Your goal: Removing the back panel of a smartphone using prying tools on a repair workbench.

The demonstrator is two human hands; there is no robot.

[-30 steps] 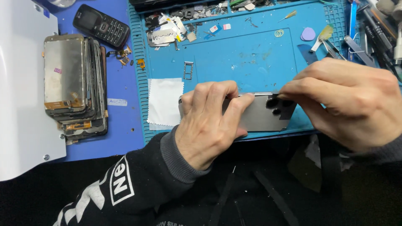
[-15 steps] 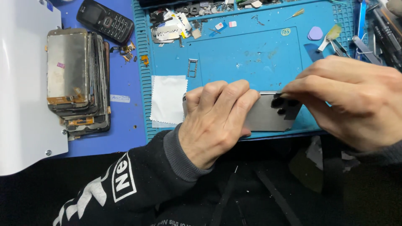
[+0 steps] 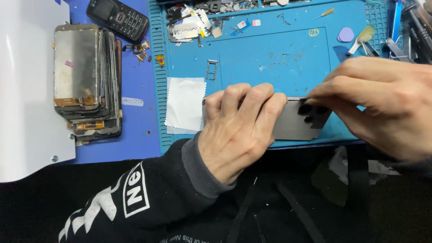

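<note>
A grey smartphone [image 3: 292,123] lies back side up near the front edge of the blue work mat [image 3: 279,54], its dark camera block at the right end. My left hand [image 3: 238,128] covers the phone's left part, fingers curled over its top edge and pressing it down. My right hand [image 3: 382,105] comes in from the right, with fingertips pinched at the top edge by the camera block. Whether a thin tool is between those fingertips I cannot tell.
A white cloth [image 3: 185,103] lies left of the phone, a small SIM tray [image 3: 211,69] above it. A stack of old phone screens [image 3: 85,81] and a black keypad phone [image 3: 118,19] sit at the left. Small parts [image 3: 193,22], tweezers and picks [image 3: 396,31] line the mat's far edge.
Both hands stay on the phone. The view has shifted slightly; my right fingertips have crept a little along the top edge by the camera block.
</note>
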